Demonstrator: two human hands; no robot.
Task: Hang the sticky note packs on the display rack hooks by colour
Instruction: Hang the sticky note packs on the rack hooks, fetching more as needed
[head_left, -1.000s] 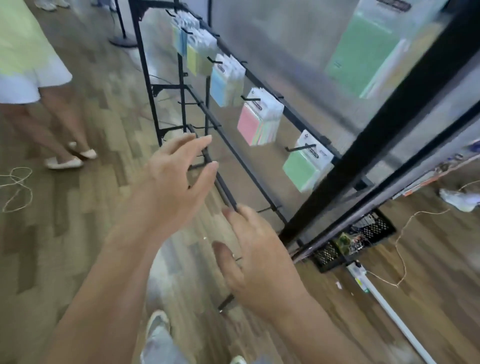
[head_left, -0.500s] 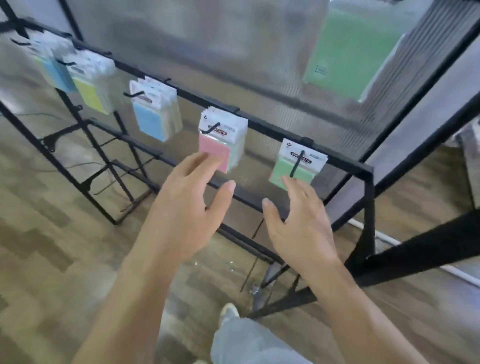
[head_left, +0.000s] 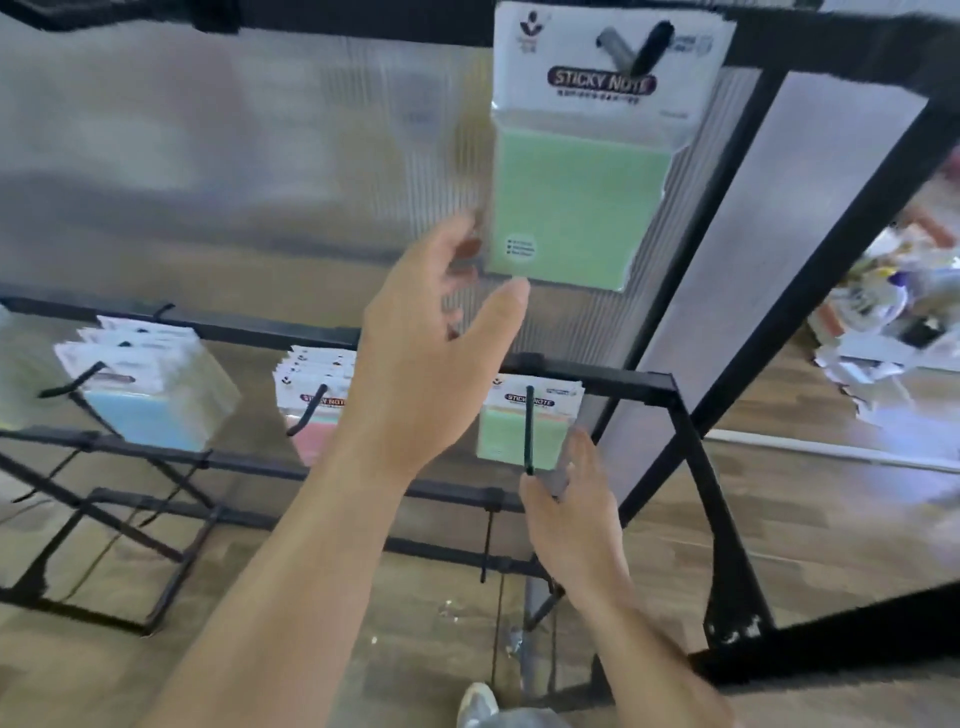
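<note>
Sticky note packs already fill the display rack (head_left: 234, 331). At the far left a stack of blue packs (head_left: 148, 418) hangs from a thin wire hook on the lower rail, and beside it is a stack of pink packs (head_left: 311, 415). Each is a square pad in a glossy clear sleeve with a white card header.

The left hand (head_left: 431, 338) has come up from the lower rail, where it hovered half a second ago. It now reaches with fingers spread and grips nothing. Its thumb is just under the bottom edge of the single green pack (head_left: 576, 208) and its fingertips are beside the left edge; whether they touch cannot be told. That pack hangs on the top rail from a black hook (head_left: 649, 47), against a ribbed translucent panel (head_left: 208, 156).

Below it, a stack of green packs (head_left: 511, 434) sits on the last hook (head_left: 529, 431) of the lower rail. The right hand (head_left: 576, 504) has dropped to just beside that hook's tip, fingers straight and empty.

Green now sits in two places, so the likely step is to lift the top pack off and add it to the lower green stack.

The rack is black square tubing with slim wire hooks that turn up at the tip. To its right, blurred papers (head_left: 878, 317) lie on the wood-plank floor (head_left: 831, 519).
</note>
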